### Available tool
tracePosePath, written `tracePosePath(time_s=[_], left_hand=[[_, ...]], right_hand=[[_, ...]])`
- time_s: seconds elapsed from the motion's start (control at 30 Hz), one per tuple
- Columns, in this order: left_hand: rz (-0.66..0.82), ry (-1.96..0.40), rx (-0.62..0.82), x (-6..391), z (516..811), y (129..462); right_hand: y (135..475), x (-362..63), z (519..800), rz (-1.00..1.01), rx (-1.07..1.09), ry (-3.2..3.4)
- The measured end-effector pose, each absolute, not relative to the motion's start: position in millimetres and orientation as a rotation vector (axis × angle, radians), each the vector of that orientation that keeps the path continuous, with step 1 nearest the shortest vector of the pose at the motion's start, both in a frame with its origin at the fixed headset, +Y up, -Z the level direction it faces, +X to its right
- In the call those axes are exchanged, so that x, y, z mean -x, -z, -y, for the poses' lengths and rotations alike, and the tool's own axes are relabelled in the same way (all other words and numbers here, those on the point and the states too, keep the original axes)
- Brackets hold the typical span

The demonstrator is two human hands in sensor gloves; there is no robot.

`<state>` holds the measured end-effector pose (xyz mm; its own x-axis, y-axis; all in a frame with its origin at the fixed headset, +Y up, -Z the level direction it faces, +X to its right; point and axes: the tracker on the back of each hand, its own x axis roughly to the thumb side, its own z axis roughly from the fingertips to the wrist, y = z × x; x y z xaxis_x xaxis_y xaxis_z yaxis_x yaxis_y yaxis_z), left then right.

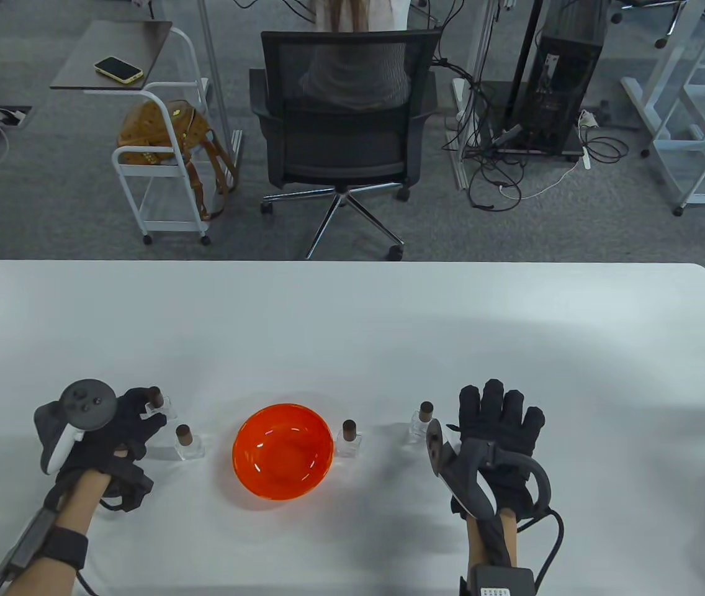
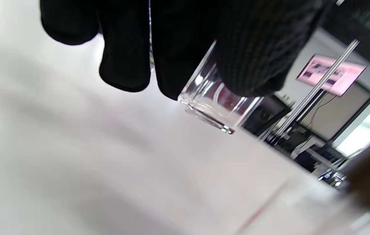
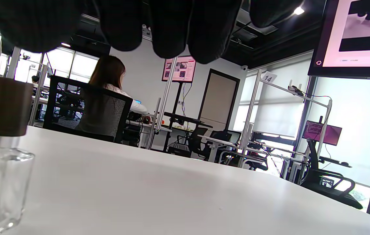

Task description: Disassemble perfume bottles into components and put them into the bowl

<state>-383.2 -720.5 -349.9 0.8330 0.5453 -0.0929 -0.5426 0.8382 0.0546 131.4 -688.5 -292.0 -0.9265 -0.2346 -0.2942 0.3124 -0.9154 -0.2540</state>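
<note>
Several small clear glass perfume bottles with brown caps stand on the white table (image 1: pixel 352 323) around an orange bowl (image 1: pixel 282 456). My left hand (image 1: pixel 135 422) grips the far-left bottle (image 1: pixel 160 405); its glass body (image 2: pixel 217 104) shows under my gloved fingers (image 2: pixel 126 55) in the left wrist view. A second bottle (image 1: pixel 187 442) stands just right of that hand. A third bottle (image 1: pixel 349 438) stands beside the bowl's right rim. My right hand (image 1: pixel 501 413) lies flat with straight fingers, holding nothing, next to the fourth bottle (image 1: pixel 423 422), which appears close by as the bottle (image 3: pixel 2 153) in the right wrist view.
The orange bowl holds nothing. Beyond the table's far edge are a black office chair (image 1: pixel 343 130) with a seated person, a white side cart (image 1: pixel 160 155) with a brown bag and a phone, and a computer tower (image 1: pixel 560 74) with cables.
</note>
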Motion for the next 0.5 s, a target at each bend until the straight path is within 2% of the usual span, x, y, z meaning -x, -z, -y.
tracePosePath(time_s=[0.1, 0.23, 0.33, 0.5], left_hand=[[-0.043, -0.588, -0.095, 369, 692, 342], [0.109, -0.564, -0.184, 326, 652, 318], [0.182, -0.564, -0.204, 301, 646, 303], [0.280, -0.539, -0.207, 270, 664, 287]], right_hand=[[291, -130, 687, -0.451, -0.368, 2.810], [291, -126, 685, -0.459, -0.346, 2.822], [290, -123, 685, -0.465, -0.332, 2.822], [288, -116, 686, -0.465, -0.309, 2.799]])
